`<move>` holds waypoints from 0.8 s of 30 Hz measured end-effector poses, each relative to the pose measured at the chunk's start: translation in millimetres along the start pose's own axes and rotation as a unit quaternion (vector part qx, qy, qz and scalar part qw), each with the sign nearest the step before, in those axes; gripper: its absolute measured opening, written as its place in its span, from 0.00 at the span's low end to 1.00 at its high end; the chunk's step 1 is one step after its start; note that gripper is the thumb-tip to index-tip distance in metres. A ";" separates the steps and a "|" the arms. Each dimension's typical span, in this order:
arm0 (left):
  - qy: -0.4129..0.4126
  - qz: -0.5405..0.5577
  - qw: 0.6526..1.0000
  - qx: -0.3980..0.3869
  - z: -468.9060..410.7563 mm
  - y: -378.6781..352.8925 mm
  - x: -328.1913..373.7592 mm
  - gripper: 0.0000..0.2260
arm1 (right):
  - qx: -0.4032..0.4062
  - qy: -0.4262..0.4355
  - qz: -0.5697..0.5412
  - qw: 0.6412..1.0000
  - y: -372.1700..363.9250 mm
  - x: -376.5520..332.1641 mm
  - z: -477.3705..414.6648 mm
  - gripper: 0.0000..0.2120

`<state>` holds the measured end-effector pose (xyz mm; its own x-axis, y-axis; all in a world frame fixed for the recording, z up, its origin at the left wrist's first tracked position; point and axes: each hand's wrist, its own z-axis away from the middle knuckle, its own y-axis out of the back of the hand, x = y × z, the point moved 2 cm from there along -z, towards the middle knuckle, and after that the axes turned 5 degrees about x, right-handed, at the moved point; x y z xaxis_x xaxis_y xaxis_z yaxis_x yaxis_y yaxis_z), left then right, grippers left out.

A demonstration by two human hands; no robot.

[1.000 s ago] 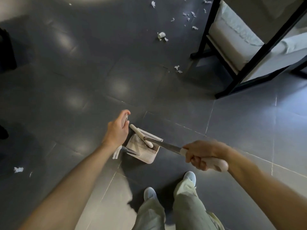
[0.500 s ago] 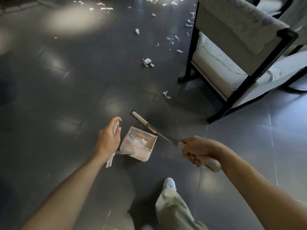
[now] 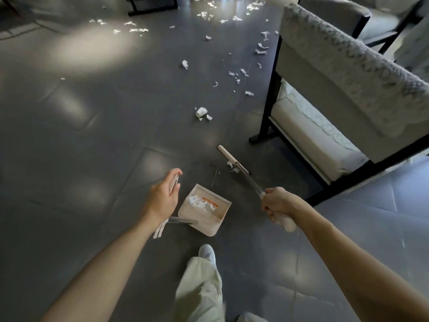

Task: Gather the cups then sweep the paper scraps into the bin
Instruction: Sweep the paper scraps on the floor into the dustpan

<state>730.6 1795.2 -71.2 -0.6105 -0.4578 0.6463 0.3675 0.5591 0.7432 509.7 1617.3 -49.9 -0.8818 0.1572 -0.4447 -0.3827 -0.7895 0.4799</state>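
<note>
My left hand (image 3: 163,197) grips the white handle of a beige dustpan (image 3: 205,209), which hangs just above the dark floor and holds white paper scraps. My right hand (image 3: 277,203) grips the white handle of a broom (image 3: 233,160). Its long white head lies on the floor ahead of the pan, next to two small scraps (image 3: 232,167). A crumpled white paper cup (image 3: 201,112) lies farther ahead with a scrap beside it. Several more scraps (image 3: 238,75) are scattered across the floor beyond.
A grey cushioned armchair with a black frame (image 3: 325,101) stands at the right, its front leg close to the broom head. Another black-framed piece (image 3: 151,5) stands at the far top. My leg and white shoe (image 3: 206,253) are below the dustpan.
The view has moved forward toward the scattered scraps. The broom head has left the dustpan and swung out ahead to the right, onto the floor. Both hands keep their grips.
</note>
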 end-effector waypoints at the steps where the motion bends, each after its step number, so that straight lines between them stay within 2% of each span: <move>1: 0.002 -0.002 1.000 -0.009 -17.3 -3.8 -3.0 0.11 | 0.012 -0.006 0.001 1.000 6.1 -10.3 -15.3 0.08; 5: 0.008 -0.012 0.999 -0.040 -80.2 -18.4 -15.4 0.11 | 0.029 -0.027 0.009 0.999 29.0 -48.3 -67.8 0.14; 11: 0.012 -0.014 0.998 -0.052 -160.0 -46.6 -24.5 0.12 | 0.025 -0.040 0.057 0.997 45.3 -82.8 -120.0 0.11; 14: 0.009 -0.014 0.998 -0.062 -194.1 -58.4 -28.9 0.12 | 0.012 -0.048 0.073 0.996 43.7 -103.0 -136.9 0.15; 18: 0.015 -0.021 0.998 -0.059 -213.0 -61.5 -37.8 0.12 | -0.084 -0.032 0.174 0.981 20.6 -126.6 -143.7 0.14; 21: 0.028 -0.024 0.998 -0.049 -224.3 -62.5 -34.2 0.12 | -0.152 -0.008 0.192 0.970 8.0 -141.9 -139.7 0.12; 24: 0.029 -0.022 0.998 -0.046 -238.2 -68.2 -24.9 0.12 | -0.200 -0.062 0.088 0.974 26.1 -161.9 -141.1 0.06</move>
<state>887.8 1603.8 -96.8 -0.5864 -0.5214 0.6198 0.4063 0.4726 0.7820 681.3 1487.5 -72.1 -0.9602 0.0494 -0.2750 -0.1063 -0.9748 0.1960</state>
